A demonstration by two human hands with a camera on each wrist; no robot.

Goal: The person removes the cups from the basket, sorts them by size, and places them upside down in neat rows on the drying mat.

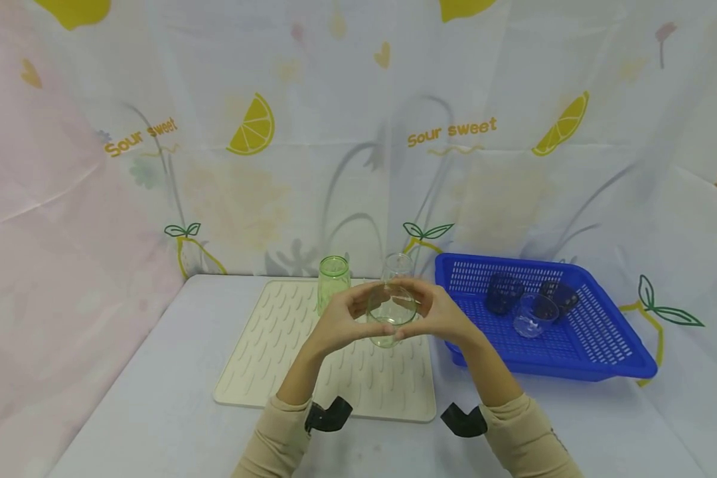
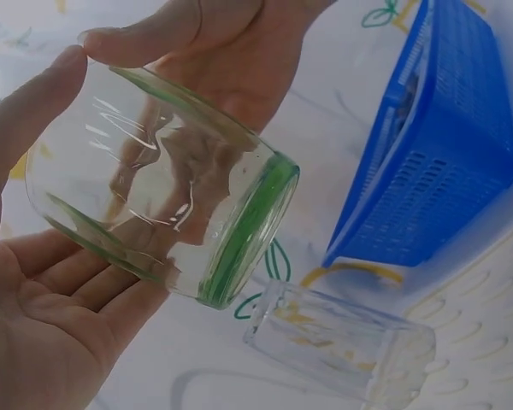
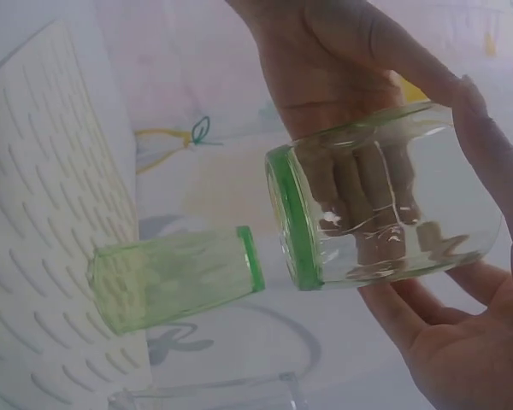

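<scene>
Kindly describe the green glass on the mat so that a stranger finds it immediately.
On the white table lies a cream mat. Near its far edge, left of the clear glass in the head view, stands the green glass; its green-tinted body sets it apart from that colourless neighbour.

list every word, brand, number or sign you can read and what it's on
"Sour sweet": left side of the printed backdrop
"Sour sweet": near the backdrop's centre
"So": backdrop's right edge, cut off
No writing visible on the held glass, mat or basket.
</scene>
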